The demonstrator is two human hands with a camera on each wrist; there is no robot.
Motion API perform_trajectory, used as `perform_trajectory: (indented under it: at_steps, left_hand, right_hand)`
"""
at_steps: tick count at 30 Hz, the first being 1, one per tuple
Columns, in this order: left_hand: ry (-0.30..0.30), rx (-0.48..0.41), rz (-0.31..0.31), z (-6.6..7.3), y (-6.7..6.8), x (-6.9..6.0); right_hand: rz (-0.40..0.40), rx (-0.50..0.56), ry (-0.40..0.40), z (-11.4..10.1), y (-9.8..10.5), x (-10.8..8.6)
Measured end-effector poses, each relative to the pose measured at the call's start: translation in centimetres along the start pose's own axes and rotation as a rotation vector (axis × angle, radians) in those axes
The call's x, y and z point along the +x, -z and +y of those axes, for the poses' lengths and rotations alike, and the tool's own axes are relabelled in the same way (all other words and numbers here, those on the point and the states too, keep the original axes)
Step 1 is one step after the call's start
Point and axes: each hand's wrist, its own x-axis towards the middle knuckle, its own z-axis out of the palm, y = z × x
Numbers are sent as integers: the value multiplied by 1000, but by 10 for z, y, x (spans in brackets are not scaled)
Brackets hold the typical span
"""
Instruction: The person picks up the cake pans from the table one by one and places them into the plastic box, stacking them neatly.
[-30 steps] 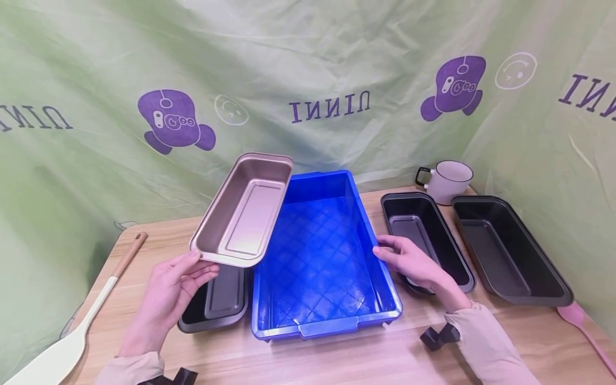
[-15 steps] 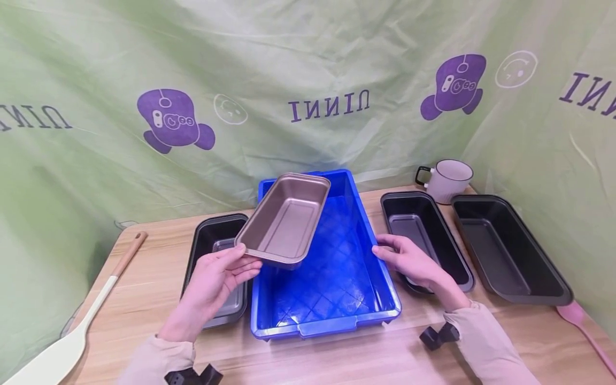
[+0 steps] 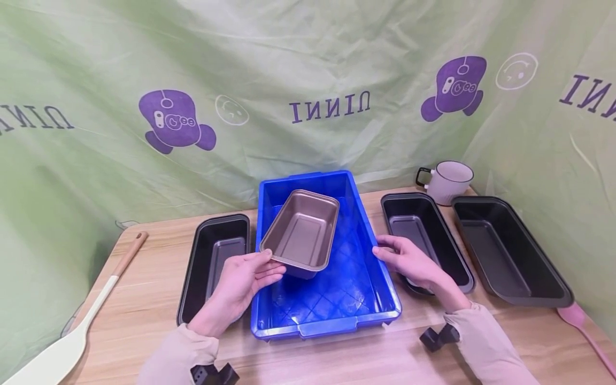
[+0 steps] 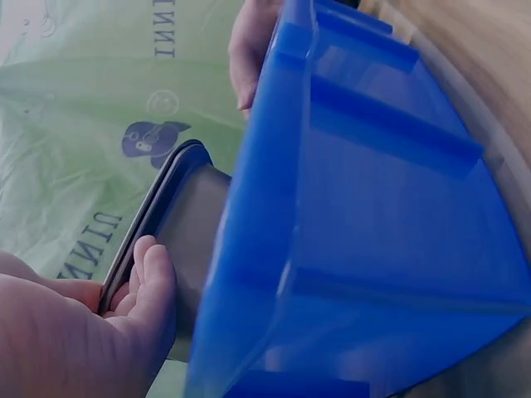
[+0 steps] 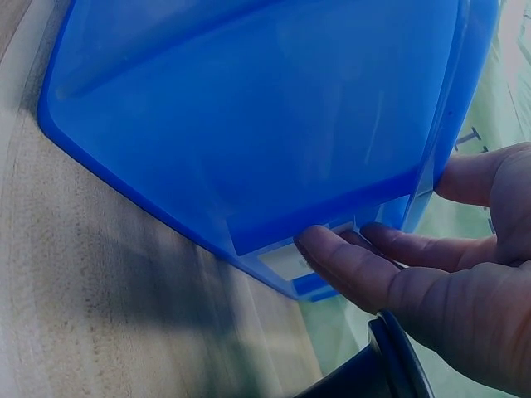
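Over the blue bin point(image 3: 329, 326), askew to its walls, was a bronze loaf pan point(image 3: 303, 235) (whether its base touched the bin's floor could not be told). The left hand point(image 3: 245, 279) pinched its near-left corner, thumb above and fingers beneath; the right hand point(image 3: 409, 262) gripped the bin's right wall, thumb over the rim. The step seemed to be setting the pan inside; the next move likely called for straightening it, lowering it and loosening the pinch. A dark pan point(image 3: 225, 247) lay left of the bin, a second dark pan point(image 3: 418, 224) right.
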Motion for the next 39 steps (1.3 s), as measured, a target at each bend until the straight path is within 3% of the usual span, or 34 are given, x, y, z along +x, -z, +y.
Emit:
perform_trajectory:
  at_steps: [8, 14, 25, 31, 39]
  left_hand:
    - [19, -32, 46, -6, -10, 1]
    - [87, -58, 6, -8, -16, 2]
    - [200, 70, -147, -12, -21, 1]
    - [263, 107, -147, -15, -27, -1]
    - [289, 184, -150, -28, -33, -3]
  right_hand:
    - [-3, 5, -3, -2, -1, -1]
    - [-5, 18, -6, -3, 0, -1]
    - [-17, 30, 6, 0, -1, 0]
    - [-15, 53, -8, 0, -1, 0]
    - [-6, 37, -9, 0, -1, 0]
